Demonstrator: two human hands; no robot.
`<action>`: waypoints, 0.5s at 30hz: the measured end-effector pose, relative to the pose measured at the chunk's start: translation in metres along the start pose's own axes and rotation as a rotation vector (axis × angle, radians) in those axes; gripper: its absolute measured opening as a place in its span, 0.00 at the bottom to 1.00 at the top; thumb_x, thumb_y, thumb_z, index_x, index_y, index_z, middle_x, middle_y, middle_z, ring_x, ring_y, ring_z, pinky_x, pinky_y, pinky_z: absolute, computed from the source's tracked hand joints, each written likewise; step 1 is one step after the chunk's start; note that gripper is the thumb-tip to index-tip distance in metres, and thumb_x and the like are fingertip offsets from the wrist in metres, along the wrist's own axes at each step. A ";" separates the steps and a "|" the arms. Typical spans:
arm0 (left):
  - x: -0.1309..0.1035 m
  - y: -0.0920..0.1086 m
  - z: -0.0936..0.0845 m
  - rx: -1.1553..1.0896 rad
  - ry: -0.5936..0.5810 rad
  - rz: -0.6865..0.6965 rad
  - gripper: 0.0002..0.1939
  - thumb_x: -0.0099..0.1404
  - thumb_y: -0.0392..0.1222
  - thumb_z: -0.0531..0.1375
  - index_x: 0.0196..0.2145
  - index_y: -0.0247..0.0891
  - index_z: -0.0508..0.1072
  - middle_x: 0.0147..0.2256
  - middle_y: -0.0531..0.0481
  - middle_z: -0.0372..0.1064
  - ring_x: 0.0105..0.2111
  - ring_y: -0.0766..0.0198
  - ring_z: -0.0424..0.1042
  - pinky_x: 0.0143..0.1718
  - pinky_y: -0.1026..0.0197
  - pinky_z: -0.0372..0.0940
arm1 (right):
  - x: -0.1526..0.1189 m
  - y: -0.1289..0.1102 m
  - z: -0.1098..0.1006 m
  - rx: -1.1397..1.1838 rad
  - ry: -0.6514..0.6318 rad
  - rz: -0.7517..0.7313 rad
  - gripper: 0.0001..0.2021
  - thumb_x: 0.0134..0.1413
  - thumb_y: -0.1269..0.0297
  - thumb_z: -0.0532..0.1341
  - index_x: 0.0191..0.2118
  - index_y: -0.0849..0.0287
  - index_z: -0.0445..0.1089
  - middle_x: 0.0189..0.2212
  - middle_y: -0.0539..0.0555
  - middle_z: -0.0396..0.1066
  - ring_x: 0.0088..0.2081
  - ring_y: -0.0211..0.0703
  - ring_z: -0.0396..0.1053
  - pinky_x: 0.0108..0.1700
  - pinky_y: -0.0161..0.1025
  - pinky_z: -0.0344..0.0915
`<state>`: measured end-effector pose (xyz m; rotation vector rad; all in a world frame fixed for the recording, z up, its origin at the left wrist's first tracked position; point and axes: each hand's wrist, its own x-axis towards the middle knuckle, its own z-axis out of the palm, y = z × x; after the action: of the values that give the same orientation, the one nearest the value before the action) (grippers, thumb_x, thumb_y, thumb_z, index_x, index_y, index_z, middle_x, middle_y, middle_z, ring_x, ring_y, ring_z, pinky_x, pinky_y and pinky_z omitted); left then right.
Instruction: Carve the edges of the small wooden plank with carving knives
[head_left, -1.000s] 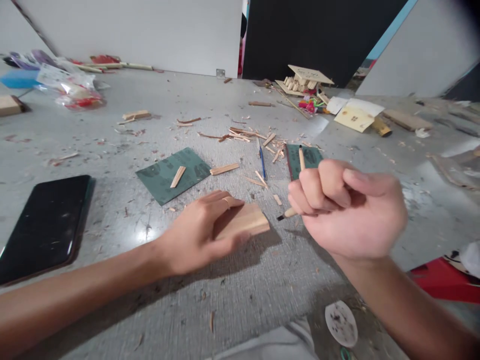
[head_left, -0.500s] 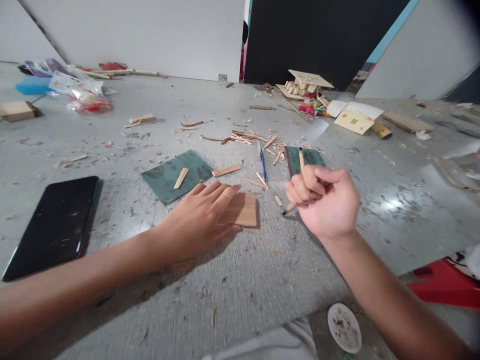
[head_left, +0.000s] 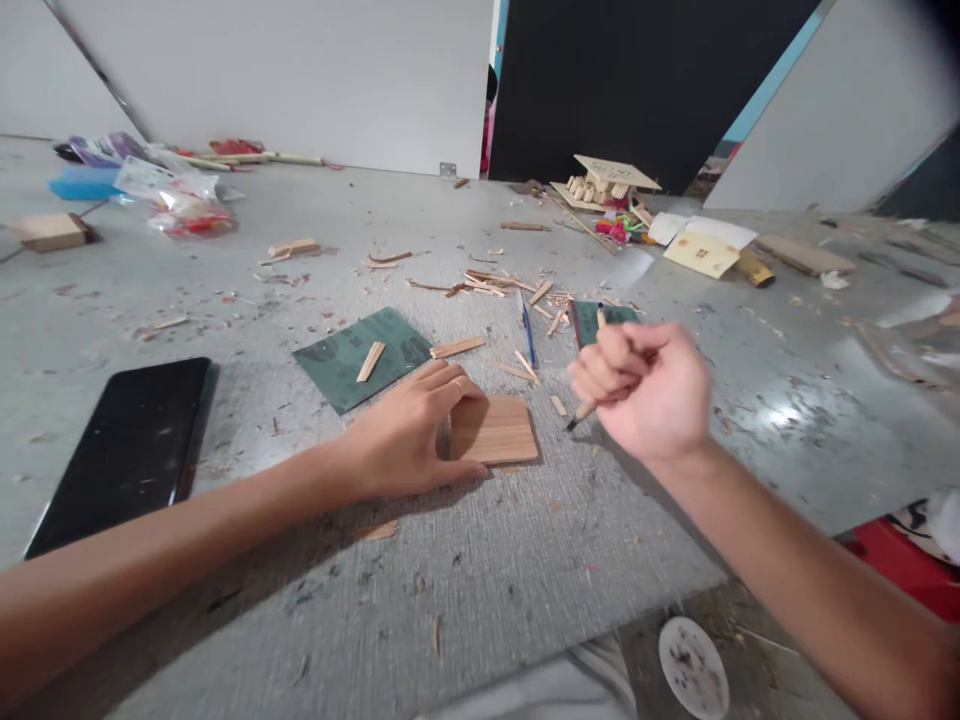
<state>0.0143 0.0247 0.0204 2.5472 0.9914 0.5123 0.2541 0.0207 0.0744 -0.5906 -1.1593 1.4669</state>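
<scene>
A small flat wooden board (head_left: 495, 430) lies on the grey table. My left hand (head_left: 420, 430) grips its left part, thumb along the near edge and curled fingers at the far edge. To the right, my right hand (head_left: 637, 390) is closed round a thin wooden stick with a dark tip (head_left: 582, 414), tip pointing down at the table. Between the hands and farther back lie a blue pen-like tool (head_left: 529, 335) and wood slivers (head_left: 526, 366). A green sheet (head_left: 345, 360) with a wood strip (head_left: 371, 361) on it lies beyond my left hand.
A black phone (head_left: 124, 450) lies at left. Plastic bags (head_left: 184, 205) and a wood block (head_left: 51, 232) are at the back left. A small stick model (head_left: 611, 180), paper (head_left: 701, 252) and a plank (head_left: 806, 254) stand back right. A white dish (head_left: 694, 665) sits below the table edge.
My left hand has shifted from lying over the board to its left side, its fingers more curled, showing more of the board. The board has turned slightly. My right hand still holds the stick.
</scene>
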 end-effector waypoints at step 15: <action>-0.020 -0.008 -0.049 0.119 -0.183 -0.031 0.28 0.58 0.56 0.68 0.51 0.40 0.73 0.45 0.44 0.71 0.45 0.50 0.72 0.47 0.50 0.66 | -0.026 -0.009 -0.008 -0.136 0.037 -0.102 0.21 0.58 0.61 0.56 0.17 0.57 0.48 0.14 0.46 0.40 0.18 0.35 0.40 0.22 0.38 0.42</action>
<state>-0.0261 0.0262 0.0550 2.6218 1.0199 0.2119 0.2712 -0.0020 0.0728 -0.6404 -1.2489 1.2930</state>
